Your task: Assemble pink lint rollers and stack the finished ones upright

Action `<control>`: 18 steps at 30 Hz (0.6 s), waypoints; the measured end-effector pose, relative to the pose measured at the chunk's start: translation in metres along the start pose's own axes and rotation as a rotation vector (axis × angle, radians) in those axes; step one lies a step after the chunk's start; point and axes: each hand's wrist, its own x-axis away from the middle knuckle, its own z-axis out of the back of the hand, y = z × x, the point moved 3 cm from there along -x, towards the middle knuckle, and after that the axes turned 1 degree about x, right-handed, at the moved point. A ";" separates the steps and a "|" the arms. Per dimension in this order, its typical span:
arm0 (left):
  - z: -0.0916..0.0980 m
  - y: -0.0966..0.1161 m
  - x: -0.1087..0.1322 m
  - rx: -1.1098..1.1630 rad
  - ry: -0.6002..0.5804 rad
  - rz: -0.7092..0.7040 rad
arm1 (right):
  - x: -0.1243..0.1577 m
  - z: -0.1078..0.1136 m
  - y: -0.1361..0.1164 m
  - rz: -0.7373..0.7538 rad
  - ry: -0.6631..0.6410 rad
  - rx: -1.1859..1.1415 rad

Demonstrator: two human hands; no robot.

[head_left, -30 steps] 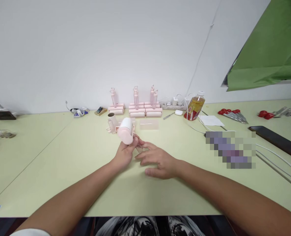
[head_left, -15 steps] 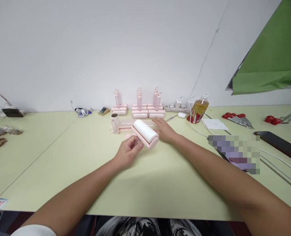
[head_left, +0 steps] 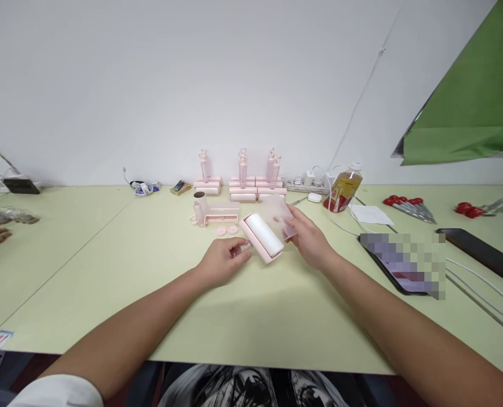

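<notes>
My left hand (head_left: 221, 263) grips the clear handle of a pink lint roller (head_left: 262, 236) with a white roll, held low over the pale green table (head_left: 107, 271). My right hand (head_left: 308, 240) holds a translucent plastic cover (head_left: 279, 213) just to the right of the roller. Behind them lie a pink roller frame (head_left: 222, 215), two small pink discs (head_left: 226, 230) and a cardboard tube (head_left: 200, 199).
Stacked pink rollers and upright handles (head_left: 243, 183) line the wall. A drink bottle (head_left: 343, 189), power strip, red-handled scissors (head_left: 408, 203), a black phone (head_left: 484, 254) and white cables lie to the right. Chargers and small items sit at the left.
My right hand has come back from the rear of the table with the translucent cover. The left hand has turned the roller and lowered it slightly.
</notes>
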 end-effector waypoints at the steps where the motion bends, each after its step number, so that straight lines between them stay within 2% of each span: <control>1: 0.000 0.000 0.000 0.000 -0.008 -0.001 | 0.004 -0.001 -0.002 0.012 0.009 0.025; 7: 0.002 0.000 0.001 0.003 0.008 0.001 | 0.009 -0.010 -0.004 0.058 -0.021 0.106; 18: 0.003 0.000 0.001 -0.006 0.004 0.004 | 0.017 -0.020 0.005 0.041 -0.221 0.160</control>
